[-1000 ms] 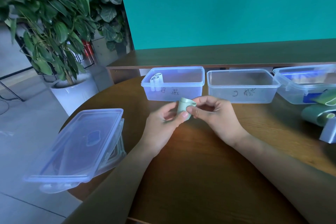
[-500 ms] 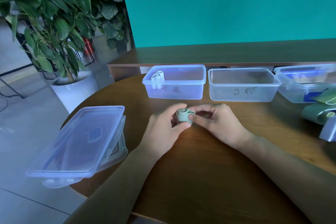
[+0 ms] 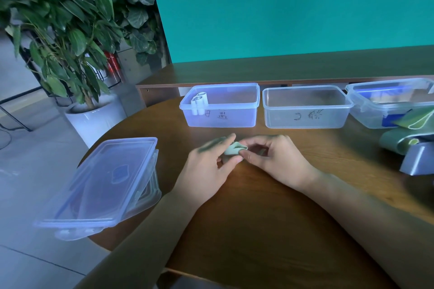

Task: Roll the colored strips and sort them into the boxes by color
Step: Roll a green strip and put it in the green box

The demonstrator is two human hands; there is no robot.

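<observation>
A pale green rolled strip [image 3: 233, 149] sits low over the round wooden table [image 3: 270, 218], held between both hands. My left hand [image 3: 209, 166] pinches it from the left with thumb and blurred fingers. My right hand [image 3: 274, 159] pinches its right end. Behind them stand two clear boxes: the left box [image 3: 222, 105] marked B holds two white rolls [image 3: 199, 102], the middle box [image 3: 305, 108] marked C looks empty. A third box [image 3: 389, 103] with blue contents is at the far right.
Green strips [image 3: 404, 134] lie at the right edge over a grey stand [image 3: 418, 159]. A stack of clear lids and boxes [image 3: 103, 183] overhangs the table's left edge. A potted plant [image 3: 70, 37] stands on the floor to the left.
The hands have lowered the green roll from mid-air down toward the table. The roll has gone from an open upright loop to a flatter, tighter shape. My left fingers are moving.
</observation>
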